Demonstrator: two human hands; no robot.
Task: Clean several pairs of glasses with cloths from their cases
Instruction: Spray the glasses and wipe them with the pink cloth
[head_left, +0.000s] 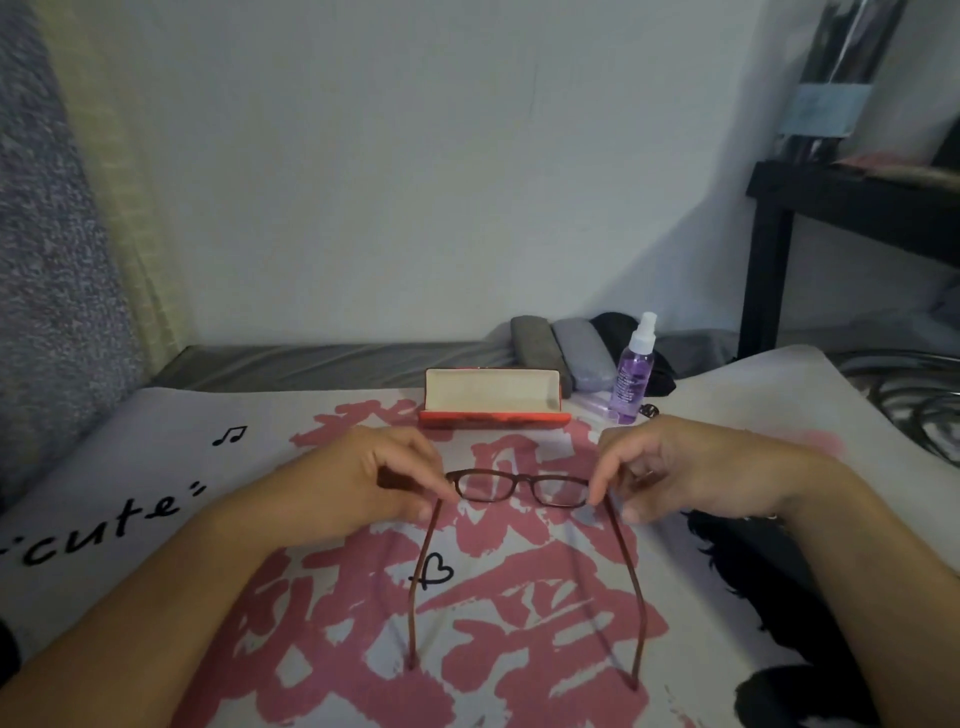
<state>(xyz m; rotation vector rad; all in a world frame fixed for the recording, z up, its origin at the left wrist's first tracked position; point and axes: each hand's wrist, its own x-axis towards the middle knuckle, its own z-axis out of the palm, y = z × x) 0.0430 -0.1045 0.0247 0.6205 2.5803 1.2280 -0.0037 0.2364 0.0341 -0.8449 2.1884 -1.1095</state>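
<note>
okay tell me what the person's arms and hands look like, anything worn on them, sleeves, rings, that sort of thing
Both forearms are bare, with no sleeves in view. The left hand shows no ring or watch. On the right hand a finger may carry a ring, too blurred to confirm.

At centre frame, the glasses (519, 488) have a dark reddish-brown frame with lighter red-brown arms. Above them, the open case (492, 400) is red outside and cream inside. The spray bottle (631, 371), right of centre, is purple with a white top. Beneath everything, the cloth (171, 467) is pale with bold pink brush strokes, black lettering, a black music note and a black heart outline.
</note>
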